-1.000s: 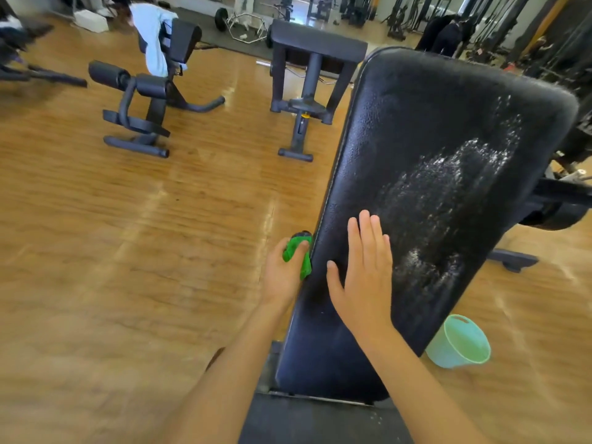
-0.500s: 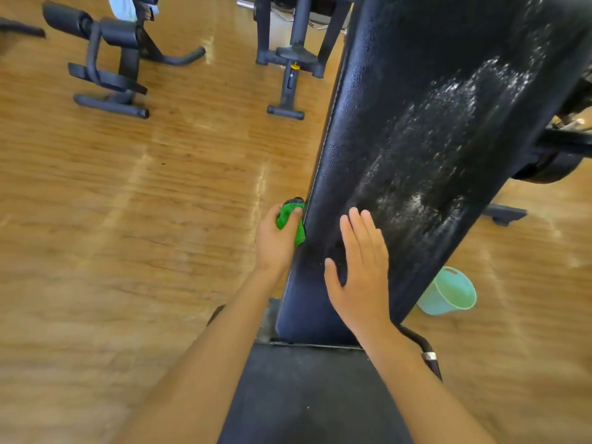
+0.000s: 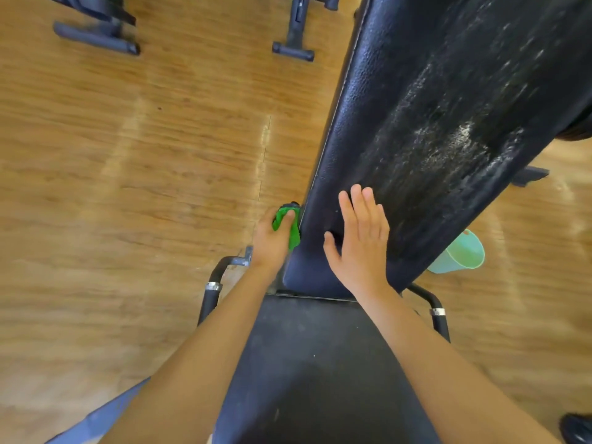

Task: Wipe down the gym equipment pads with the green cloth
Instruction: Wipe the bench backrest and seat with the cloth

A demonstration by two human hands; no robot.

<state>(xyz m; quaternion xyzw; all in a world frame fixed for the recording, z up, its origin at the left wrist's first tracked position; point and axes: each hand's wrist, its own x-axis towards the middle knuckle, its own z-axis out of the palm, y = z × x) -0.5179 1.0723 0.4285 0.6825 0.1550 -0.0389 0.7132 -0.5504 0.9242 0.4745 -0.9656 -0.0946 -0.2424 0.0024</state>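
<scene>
A black inclined back pad [image 3: 432, 107] of a gym bench fills the upper right, with whitish wet streaks on its surface. Below it lies the flat black seat pad [image 3: 320, 363]. My left hand [image 3: 272, 241] is shut on a bunched green cloth [image 3: 286, 224], pressed against the back pad's left side edge near its lower end. My right hand [image 3: 360, 245] rests flat on the lower face of the back pad, fingers spread, holding nothing.
A light green bucket [image 3: 461, 254] stands on the wooden floor behind the pad's right edge. Black bench handles [image 3: 213, 290] stick out on both sides of the seat. Feet of other gym machines [image 3: 293, 51] stand at the top. A dark shoe shows bottom right.
The camera has tilted down and closer, so the seat pad now shows. My left hand with the cloth has slid down the pad's left edge; my right hand stays flat low on the pad.
</scene>
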